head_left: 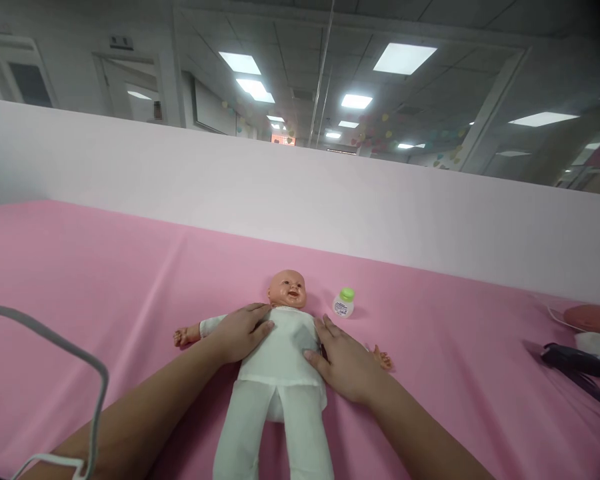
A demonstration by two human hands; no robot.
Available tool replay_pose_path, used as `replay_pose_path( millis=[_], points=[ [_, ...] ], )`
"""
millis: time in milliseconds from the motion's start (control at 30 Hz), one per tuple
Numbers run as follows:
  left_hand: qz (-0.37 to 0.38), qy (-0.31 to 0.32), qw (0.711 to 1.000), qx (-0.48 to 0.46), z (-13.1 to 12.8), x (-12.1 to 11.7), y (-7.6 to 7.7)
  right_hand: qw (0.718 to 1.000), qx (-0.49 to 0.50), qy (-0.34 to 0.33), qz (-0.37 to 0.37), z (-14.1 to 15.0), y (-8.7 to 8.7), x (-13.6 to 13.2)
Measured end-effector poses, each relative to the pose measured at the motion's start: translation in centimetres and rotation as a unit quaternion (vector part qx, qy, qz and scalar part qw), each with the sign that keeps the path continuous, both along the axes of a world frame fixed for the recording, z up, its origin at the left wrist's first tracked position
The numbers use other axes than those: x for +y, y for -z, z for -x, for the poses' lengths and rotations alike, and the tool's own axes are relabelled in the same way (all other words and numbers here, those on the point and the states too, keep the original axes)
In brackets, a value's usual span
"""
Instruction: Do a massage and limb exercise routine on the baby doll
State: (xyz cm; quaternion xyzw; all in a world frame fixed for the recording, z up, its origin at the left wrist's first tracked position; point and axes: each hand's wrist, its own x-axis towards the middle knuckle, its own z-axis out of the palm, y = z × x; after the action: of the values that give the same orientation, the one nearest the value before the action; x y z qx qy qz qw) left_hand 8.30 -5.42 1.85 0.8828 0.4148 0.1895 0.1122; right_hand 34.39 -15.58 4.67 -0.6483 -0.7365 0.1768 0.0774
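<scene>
A baby doll (281,350) in a white top and trousers lies on its back, head away from me and arms spread out. My left hand (244,333) rests flat over the doll's shoulder and upper sleeve on the left, fingers stretched out. On the other side, my right hand (344,360) lies against the edge of the doll's chest and sleeve, its thumb apart from the fingers. Neither hand grips anything that I can see. Just beyond my right fingertips stands a small white bottle (343,307) with a green cap.
Pink sheeting (145,280) covers the surface, with a white wall panel (280,200) behind it. A grey cable (65,343) arches at the left. At the right edge lie a black strap-like object (575,360) and a round orange-brown item (593,318).
</scene>
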Motion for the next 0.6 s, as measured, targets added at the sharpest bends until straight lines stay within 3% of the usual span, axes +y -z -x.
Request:
replay_pose_path(
  millis=[67, 200, 267, 367, 600],
  points=[
    [0.0, -0.011, 1.0, 0.0, 0.3, 0.4, 0.3, 0.999, 0.011, -0.034, 0.0, 0.8, -1.4, -1.6],
    [-0.004, -0.007, 1.0, -0.002, 0.5, 0.8, 0.8, 0.965, 0.079, -0.248, 0.045, 2.8, -3.5, -4.9],
    [-0.009, -0.006, 1.0, 0.0, 0.5, 0.8, 0.9, 0.945, 0.101, -0.305, 0.062, 3.5, -3.6, -5.5],
    [-0.017, -0.002, 1.0, 0.002, 0.3, 0.6, 0.8, 0.947, 0.101, -0.301, 0.043, 3.7, -2.5, -4.5],
    [-0.01, 0.005, 1.0, 0.012, 0.1, 0.2, 0.5, 0.984, 0.044, -0.171, -0.019, 3.0, 0.3, 1.3]
  ],
)
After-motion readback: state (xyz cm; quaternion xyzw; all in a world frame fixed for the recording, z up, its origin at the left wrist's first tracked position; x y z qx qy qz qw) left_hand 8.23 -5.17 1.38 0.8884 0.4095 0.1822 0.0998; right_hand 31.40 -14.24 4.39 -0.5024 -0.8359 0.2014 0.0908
